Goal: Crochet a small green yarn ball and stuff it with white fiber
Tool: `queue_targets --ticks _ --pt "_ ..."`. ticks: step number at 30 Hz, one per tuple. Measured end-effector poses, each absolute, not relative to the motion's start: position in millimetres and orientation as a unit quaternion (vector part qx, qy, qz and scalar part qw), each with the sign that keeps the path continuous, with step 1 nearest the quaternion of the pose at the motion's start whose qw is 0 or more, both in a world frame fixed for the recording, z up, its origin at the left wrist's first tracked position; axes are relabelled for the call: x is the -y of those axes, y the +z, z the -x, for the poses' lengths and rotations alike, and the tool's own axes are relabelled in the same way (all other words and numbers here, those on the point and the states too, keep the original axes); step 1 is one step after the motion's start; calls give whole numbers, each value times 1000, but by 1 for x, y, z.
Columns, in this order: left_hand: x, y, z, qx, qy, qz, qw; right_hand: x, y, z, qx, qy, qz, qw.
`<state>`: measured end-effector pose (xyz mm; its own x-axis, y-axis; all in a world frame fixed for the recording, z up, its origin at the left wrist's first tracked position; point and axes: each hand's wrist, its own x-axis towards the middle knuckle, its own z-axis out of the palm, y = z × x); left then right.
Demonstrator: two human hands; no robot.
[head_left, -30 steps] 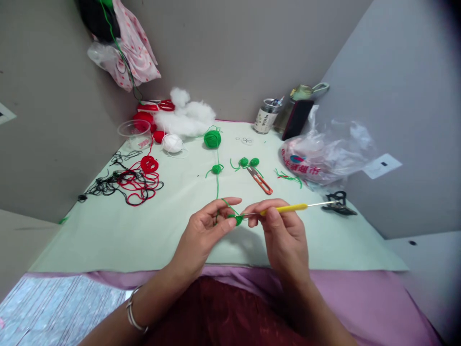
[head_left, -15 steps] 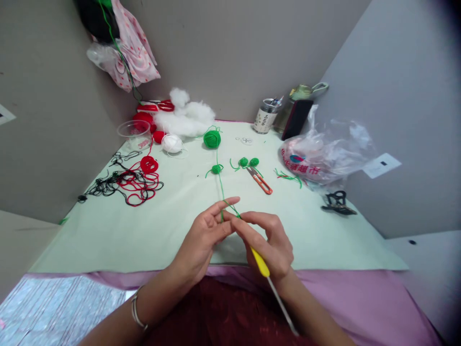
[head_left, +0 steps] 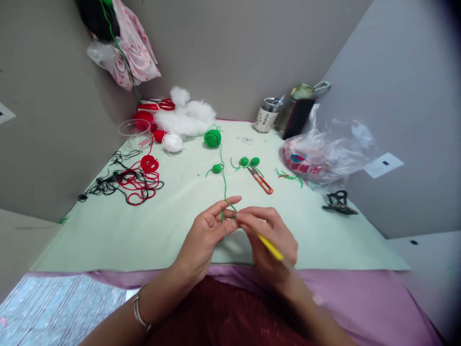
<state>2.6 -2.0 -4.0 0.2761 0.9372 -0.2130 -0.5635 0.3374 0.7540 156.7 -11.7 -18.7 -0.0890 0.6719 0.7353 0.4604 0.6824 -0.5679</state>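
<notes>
Worktop (head_left: 144, 245), left to right: tangled black yarn (head_left: 99, 186), partly under loops of red yarn (head_left: 149, 164); white yarn ball (head_left: 173, 142) behind these. Left hand (head_left: 207, 230): thumb and fingertips pinched on a small green piece (head_left: 234, 216), index finger raised with a green strand (head_left: 225, 185) over it. Strand is thin, bright green, slightly bowed, and leads back past a small green knot of yarn (head_left: 216, 168) to the round, neatly wound green ball (head_left: 212, 138). Green piece lies between the two hands above the front of the worktop, mostly covered by fingers; stitches not readable. Orange-handled snips (head_left: 264, 185) lie farther back. Crochet hook (head_left: 272, 248): yellow grip, rear shaft blurred, slanting toward the wrist; right hand (head_left: 272, 233) closed round it, fingertips meeting the left's at the work.
</notes>
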Motion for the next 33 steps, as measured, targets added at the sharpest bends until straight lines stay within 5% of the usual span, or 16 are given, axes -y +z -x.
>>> queue_targets --ticks 3,7,19,23,28,31,33 --pt "-1 -5 0 -307 472 -232 793 12 -18 -160 727 92 380 564" --pt "-2 -5 4 -316 504 -234 769 7 -11 -161 601 282 387 640" --pt "2 -8 6 -385 513 -398 655 2 -13 -163 546 435 354 622" --pt "3 -8 7 -408 506 -431 626 5 -8 -163 598 370 382 600" --pt "7 -6 2 -447 527 -437 575 13 -11 -160 743 144 373 536" --pt "5 -7 1 -390 521 -361 668 15 -17 -158 785 -8 362 502" --pt "2 -7 2 -345 488 -292 747 16 -18 -159 773 -6 366 517"
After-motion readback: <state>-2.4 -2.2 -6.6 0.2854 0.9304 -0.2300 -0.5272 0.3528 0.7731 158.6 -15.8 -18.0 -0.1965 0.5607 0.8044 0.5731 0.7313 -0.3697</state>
